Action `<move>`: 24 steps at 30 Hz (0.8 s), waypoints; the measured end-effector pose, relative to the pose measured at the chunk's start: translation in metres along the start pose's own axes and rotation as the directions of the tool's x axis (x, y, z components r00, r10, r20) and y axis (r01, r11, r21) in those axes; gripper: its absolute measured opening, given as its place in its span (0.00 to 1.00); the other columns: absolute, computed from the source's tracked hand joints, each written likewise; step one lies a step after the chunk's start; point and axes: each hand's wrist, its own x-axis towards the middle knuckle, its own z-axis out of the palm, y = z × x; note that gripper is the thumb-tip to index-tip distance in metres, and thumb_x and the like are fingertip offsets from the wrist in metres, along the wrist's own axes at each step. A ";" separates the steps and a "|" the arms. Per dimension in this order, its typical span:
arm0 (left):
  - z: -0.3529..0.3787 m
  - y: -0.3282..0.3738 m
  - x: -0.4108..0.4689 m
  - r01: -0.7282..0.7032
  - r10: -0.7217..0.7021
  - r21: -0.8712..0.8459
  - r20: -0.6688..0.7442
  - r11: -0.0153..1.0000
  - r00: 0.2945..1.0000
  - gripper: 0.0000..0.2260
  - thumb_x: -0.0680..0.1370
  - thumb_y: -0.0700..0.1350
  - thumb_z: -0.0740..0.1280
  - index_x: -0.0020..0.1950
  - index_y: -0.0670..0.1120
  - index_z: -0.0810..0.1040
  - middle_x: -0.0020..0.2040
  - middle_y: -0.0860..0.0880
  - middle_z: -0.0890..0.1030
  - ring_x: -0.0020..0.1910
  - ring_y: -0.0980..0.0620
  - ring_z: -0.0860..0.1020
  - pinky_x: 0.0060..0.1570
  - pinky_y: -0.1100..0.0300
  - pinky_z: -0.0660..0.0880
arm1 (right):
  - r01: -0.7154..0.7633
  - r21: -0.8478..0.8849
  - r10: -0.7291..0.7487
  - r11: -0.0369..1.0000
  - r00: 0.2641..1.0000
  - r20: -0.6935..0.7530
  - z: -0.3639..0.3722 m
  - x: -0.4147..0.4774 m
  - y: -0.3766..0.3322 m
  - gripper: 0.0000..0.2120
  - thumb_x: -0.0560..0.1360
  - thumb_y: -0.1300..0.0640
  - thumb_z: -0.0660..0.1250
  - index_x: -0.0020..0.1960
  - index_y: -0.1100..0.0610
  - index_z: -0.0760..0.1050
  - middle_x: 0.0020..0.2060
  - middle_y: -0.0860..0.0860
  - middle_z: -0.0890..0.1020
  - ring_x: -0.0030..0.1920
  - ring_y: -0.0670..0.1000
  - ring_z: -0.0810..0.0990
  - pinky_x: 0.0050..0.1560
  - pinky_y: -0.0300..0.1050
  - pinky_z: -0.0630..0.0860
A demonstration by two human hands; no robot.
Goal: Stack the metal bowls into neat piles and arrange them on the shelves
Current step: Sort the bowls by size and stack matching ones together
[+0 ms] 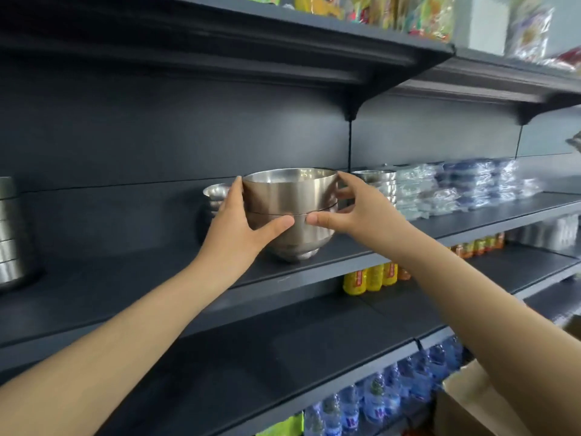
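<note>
A pile of nested metal bowls stands near the front of a dark shelf. My left hand grips its left side, thumb across the front. My right hand holds the right side, thumb meeting the left thumb at the seam between bowls. Behind it on the left is a smaller stack of metal bowls, partly hidden by my left hand. Another bowl stack stands behind on the right.
Metal containers stand at the far left of the shelf. Plastic-wrapped packs fill its right part. Yellow and orange bottles sit one shelf down, water bottles lower still. A cardboard box is at bottom right.
</note>
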 end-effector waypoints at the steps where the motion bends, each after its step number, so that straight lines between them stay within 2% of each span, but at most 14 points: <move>1: 0.004 0.003 0.008 -0.007 0.007 0.000 -0.004 1.000 1.000 0.43 0.70 0.55 0.71 0.77 0.50 0.50 0.72 0.55 0.64 0.69 0.55 0.66 0.67 0.53 0.67 | 0.007 -0.008 -0.007 1.000 1.000 -0.009 -0.005 0.006 0.004 0.32 0.64 0.41 0.74 0.63 0.53 0.69 0.47 0.40 0.75 0.54 0.48 0.78 0.55 0.45 0.75; 4: 0.016 0.006 0.035 -0.028 0.028 0.002 -0.026 1.000 0.999 0.41 0.70 0.54 0.72 0.76 0.50 0.52 0.72 0.54 0.65 0.65 0.57 0.67 0.64 0.55 0.70 | 0.010 0.021 -0.009 1.000 0.999 -0.032 -0.011 0.031 0.018 0.33 0.62 0.40 0.74 0.62 0.52 0.71 0.48 0.41 0.77 0.52 0.46 0.78 0.55 0.49 0.78; 6: 0.022 0.002 0.057 -0.044 0.044 0.011 -0.054 0.999 0.998 0.40 0.71 0.53 0.72 0.76 0.50 0.53 0.72 0.54 0.65 0.67 0.57 0.66 0.62 0.62 0.66 | 0.031 0.060 -0.028 0.998 0.998 -0.055 -0.009 0.052 0.030 0.28 0.63 0.42 0.76 0.58 0.53 0.74 0.47 0.41 0.79 0.50 0.43 0.79 0.54 0.51 0.79; 8: 0.027 -0.006 0.079 -0.050 0.051 0.015 -0.081 0.999 0.995 0.39 0.71 0.53 0.72 0.76 0.50 0.54 0.72 0.54 0.66 0.65 0.60 0.66 0.59 0.64 0.64 | 0.048 0.107 -0.040 0.993 0.996 -0.079 -0.005 0.076 0.044 0.25 0.64 0.44 0.77 0.54 0.55 0.75 0.45 0.43 0.81 0.49 0.43 0.80 0.53 0.50 0.80; 9: 0.030 -0.012 0.091 -0.049 0.050 0.015 -0.094 0.999 0.994 0.39 0.71 0.53 0.72 0.75 0.51 0.55 0.71 0.54 0.66 0.64 0.61 0.65 0.58 0.64 0.64 | 0.054 0.131 -0.044 0.990 0.996 -0.084 -0.003 0.089 0.049 0.24 0.64 0.45 0.77 0.53 0.55 0.75 0.44 0.43 0.82 0.48 0.42 0.80 0.52 0.47 0.80; 12: 0.039 -0.029 0.123 -0.034 0.036 0.015 -0.138 0.999 0.990 0.40 0.69 0.55 0.72 0.75 0.52 0.55 0.71 0.55 0.67 0.67 0.58 0.66 0.63 0.59 0.67 | 0.071 0.137 -0.064 0.988 0.996 -0.060 0.004 0.125 0.065 0.23 0.65 0.48 0.77 0.54 0.57 0.75 0.46 0.45 0.82 0.49 0.38 0.79 0.44 0.27 0.75; 15: 0.049 -0.043 0.149 -0.014 0.016 0.013 -0.166 1.000 0.986 0.40 0.68 0.55 0.73 0.75 0.53 0.57 0.68 0.57 0.69 0.66 0.58 0.68 0.64 0.55 0.70 | 0.080 0.120 -0.076 0.990 0.996 -0.038 0.009 0.155 0.085 0.21 0.65 0.47 0.77 0.51 0.56 0.75 0.46 0.45 0.82 0.49 0.39 0.79 0.44 0.27 0.72; 18: 0.060 -0.054 0.163 -0.008 0.010 0.011 -0.164 1.000 0.986 0.39 0.69 0.55 0.73 0.75 0.52 0.57 0.64 0.60 0.68 0.61 0.62 0.67 0.61 0.60 0.68 | 0.094 0.110 -0.093 0.989 0.996 -0.019 0.013 0.174 0.102 0.20 0.65 0.46 0.76 0.49 0.54 0.74 0.44 0.42 0.80 0.48 0.35 0.77 0.41 0.21 0.69; 20: 0.067 -0.063 0.167 0.010 -0.008 0.012 -0.158 1.000 0.987 0.39 0.70 0.55 0.72 0.75 0.52 0.56 0.67 0.59 0.67 0.63 0.61 0.67 0.61 0.65 0.64 | 0.094 0.112 -0.096 0.989 0.995 0.009 0.016 0.178 0.114 0.19 0.66 0.46 0.76 0.49 0.54 0.73 0.42 0.41 0.79 0.45 0.34 0.76 0.39 0.19 0.67; 22: 0.071 -0.073 0.167 0.039 -0.033 0.045 -0.134 0.998 0.990 0.38 0.70 0.57 0.71 0.75 0.52 0.56 0.68 0.60 0.67 0.63 0.64 0.65 0.57 0.71 0.59 | 0.088 0.117 -0.094 0.989 0.994 0.047 0.022 0.179 0.126 0.18 0.66 0.46 0.76 0.47 0.54 0.72 0.43 0.43 0.81 0.46 0.35 0.77 0.39 0.19 0.67; 24: 0.075 -0.084 0.166 0.071 -0.065 0.063 -0.095 0.996 0.993 0.39 0.70 0.60 0.69 0.76 0.53 0.55 0.70 0.58 0.67 0.65 0.62 0.66 0.62 0.67 0.61 | 0.075 0.105 -0.085 0.992 0.992 0.094 0.029 0.179 0.138 0.18 0.67 0.44 0.74 0.48 0.54 0.73 0.47 0.45 0.82 0.51 0.39 0.78 0.41 0.20 0.68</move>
